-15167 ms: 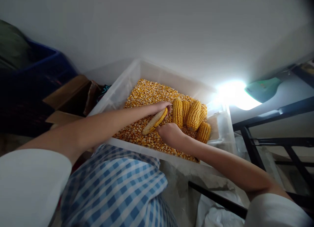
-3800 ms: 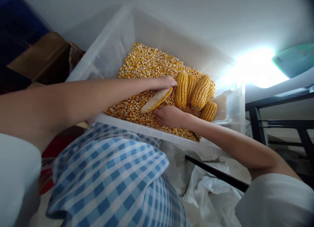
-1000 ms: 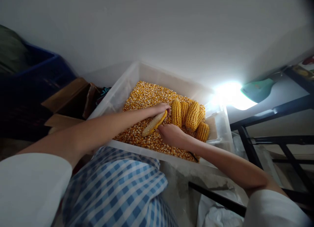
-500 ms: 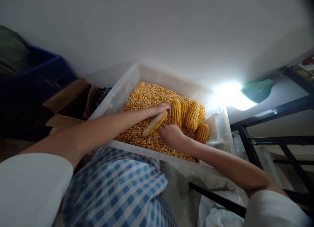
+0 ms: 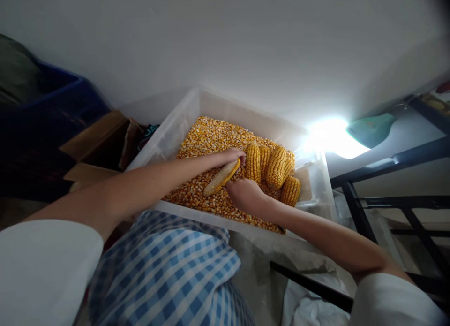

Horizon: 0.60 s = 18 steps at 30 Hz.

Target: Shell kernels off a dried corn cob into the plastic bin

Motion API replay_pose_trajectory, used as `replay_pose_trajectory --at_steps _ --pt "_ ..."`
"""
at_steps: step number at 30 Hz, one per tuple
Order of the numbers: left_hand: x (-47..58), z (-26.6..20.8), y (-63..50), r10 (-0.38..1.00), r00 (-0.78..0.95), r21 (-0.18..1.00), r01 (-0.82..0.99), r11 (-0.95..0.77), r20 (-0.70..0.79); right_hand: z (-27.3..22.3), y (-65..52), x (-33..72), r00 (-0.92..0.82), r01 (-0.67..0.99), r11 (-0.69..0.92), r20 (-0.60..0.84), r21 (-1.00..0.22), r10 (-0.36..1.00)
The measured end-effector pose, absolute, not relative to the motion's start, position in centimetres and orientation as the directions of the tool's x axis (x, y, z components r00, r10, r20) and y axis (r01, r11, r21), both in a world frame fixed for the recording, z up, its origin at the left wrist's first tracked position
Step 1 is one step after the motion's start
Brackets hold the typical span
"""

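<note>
Left hand [image 5: 235, 154]: I see it closed over the far end of one partly stripped pale-yellow corn cob [image 5: 222, 175], fingers wrapped round the end that keeps its kernels.
Right hand [image 5: 245, 193]: it sits against the cob's near side, fingers curled under and hidden from me; I cannot tell whether it grips the cob or only presses on it.
Held cob, count: one.
Held cob, axis: long axis runs diagonally, bare pale end pointing down-left toward me, kernelled end up-right under the left hand; it lies low over the loose grain, nearly flat.
Held cob, place: inside the clear plastic rectangular tub [image 5: 183, 120], about mid-tub, just left of the whole cobs.
Whole golden-yellow corn cobs [image 5: 276, 165]: I count five in a cluster at the tub's right side, touching one another, mostly pointing away from me, one lower-right lying tilted.
Loose yellow corn kernels [image 5: 207, 137]: too many to count; one layer covering the tub floor.
Surface: the tub rests over my lap, above the blue-and-white checked cloth [image 5: 165, 265].
Room, left: one brown cardboard box [image 5: 101, 145], flaps open; one dark blue bin [image 5: 52, 105] behind it.
Room, right: one black metal frame [image 5: 386, 194]; one glaring white light [image 5: 332, 136]; one teal flat object [image 5: 372, 126] beside it.
Room, back: plain white wall [image 5: 228, 40].
</note>
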State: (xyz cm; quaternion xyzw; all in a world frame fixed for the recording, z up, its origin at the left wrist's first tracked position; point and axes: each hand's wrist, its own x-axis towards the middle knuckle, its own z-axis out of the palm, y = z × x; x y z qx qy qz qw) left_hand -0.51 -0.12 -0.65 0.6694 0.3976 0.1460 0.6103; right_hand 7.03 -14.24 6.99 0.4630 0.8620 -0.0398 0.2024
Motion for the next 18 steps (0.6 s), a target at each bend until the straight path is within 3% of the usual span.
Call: replay_pose_trajectory --at_steps 18 --pt "-0.2 -0.5 0.2 0.684 0.669 0.931 0.363 0.04 -0.29 5.9 -14.2 6.6 -0.457 0.845 0.526 -0.383 0.096 0.803"
